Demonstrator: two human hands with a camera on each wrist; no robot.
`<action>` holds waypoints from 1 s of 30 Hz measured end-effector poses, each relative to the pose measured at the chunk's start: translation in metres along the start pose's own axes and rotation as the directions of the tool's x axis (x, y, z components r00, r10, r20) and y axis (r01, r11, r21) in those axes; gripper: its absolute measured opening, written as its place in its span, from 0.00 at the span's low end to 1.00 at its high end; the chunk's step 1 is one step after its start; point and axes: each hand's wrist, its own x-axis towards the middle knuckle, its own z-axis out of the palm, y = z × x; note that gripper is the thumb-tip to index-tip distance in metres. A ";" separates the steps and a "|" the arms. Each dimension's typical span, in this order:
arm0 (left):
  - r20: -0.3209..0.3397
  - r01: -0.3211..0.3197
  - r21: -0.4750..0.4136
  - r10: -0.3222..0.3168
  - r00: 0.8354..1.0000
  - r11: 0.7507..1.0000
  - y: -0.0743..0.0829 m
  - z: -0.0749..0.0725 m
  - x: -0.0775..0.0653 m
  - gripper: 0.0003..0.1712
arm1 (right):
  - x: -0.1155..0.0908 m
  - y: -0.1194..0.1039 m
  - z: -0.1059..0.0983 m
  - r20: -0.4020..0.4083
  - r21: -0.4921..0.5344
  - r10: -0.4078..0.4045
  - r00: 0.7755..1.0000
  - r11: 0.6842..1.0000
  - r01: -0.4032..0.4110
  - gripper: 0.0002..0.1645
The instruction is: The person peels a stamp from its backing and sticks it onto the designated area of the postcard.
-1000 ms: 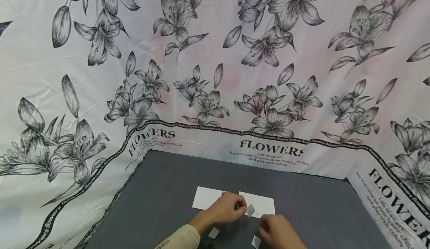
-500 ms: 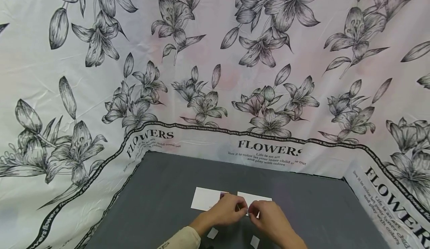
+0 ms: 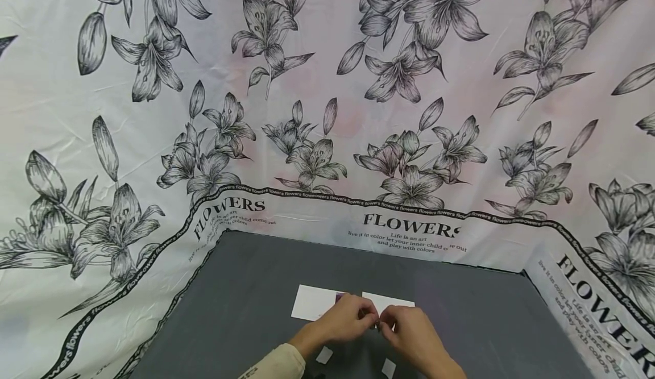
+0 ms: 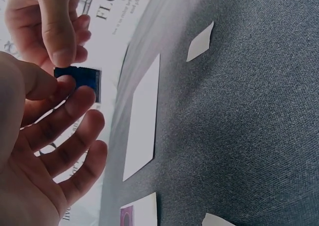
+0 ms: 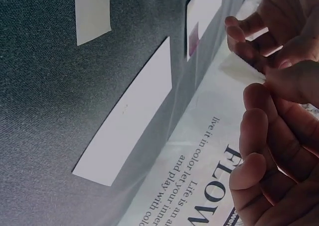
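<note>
Both hands meet above the right-hand white card (image 3: 395,300). My left hand (image 3: 347,317) pinches a small dark blue square piece (image 4: 87,78) with a ragged top edge between thumb and index finger, the other fingers spread loosely. At that top edge, my right hand (image 3: 411,333) pinches the same piece, its thumb pressed on the corner. In the right wrist view the piece appears almost edge-on beside the fingertips. A second white card (image 3: 313,302) lies to the left, with a purple picture (image 3: 339,297) near its right end; the left hand partly covers it.
Two small white paper scraps lie nearer the person, one on the left (image 3: 324,355) and one on the right (image 3: 389,367). The dark grey tabletop (image 3: 245,311) ends at a white curtain (image 3: 307,208) printed with flowers and lettering.
My right hand has moved up and left from near the right scrap to meet the left hand at the small piece. Over the last half second both hands stay nearly still.
</note>
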 end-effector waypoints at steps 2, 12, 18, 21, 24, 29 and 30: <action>-0.013 0.002 -0.002 -0.002 1.000 1.000 -0.001 0.001 0.000 0.08 | 0.000 0.000 0.000 0.002 0.003 0.020 1.000 1.000 -0.020 0.12; -0.099 0.039 -0.060 -0.044 0.994 0.997 -0.005 -0.001 0.002 0.03 | 0.000 0.003 -0.005 0.002 0.065 0.097 0.995 0.993 -0.097 0.13; -0.096 0.046 -0.090 -0.054 0.994 0.995 0.000 -0.006 0.008 0.04 | 0.003 0.010 -0.012 0.039 0.131 0.177 0.983 0.975 -0.180 0.12; -0.102 0.033 -0.082 -0.041 0.994 0.996 0.003 -0.007 0.012 0.05 | 0.005 0.015 -0.016 0.062 0.166 0.210 0.976 0.962 -0.218 0.10; -0.105 0.015 -0.070 -0.023 0.994 0.997 0.005 -0.007 0.016 0.06 | 0.006 0.021 -0.019 0.081 0.193 0.227 0.971 0.952 -0.238 0.08; -0.099 0.028 -0.063 -0.034 0.994 0.998 0.007 -0.006 0.027 0.08 | 0.011 0.029 -0.022 0.094 0.205 0.294 0.951 0.929 -0.308 0.08; -0.101 0.034 -0.060 -0.040 0.994 0.998 0.007 -0.005 0.030 0.08 | 0.013 0.031 -0.023 0.093 0.206 0.310 0.946 0.924 -0.323 0.08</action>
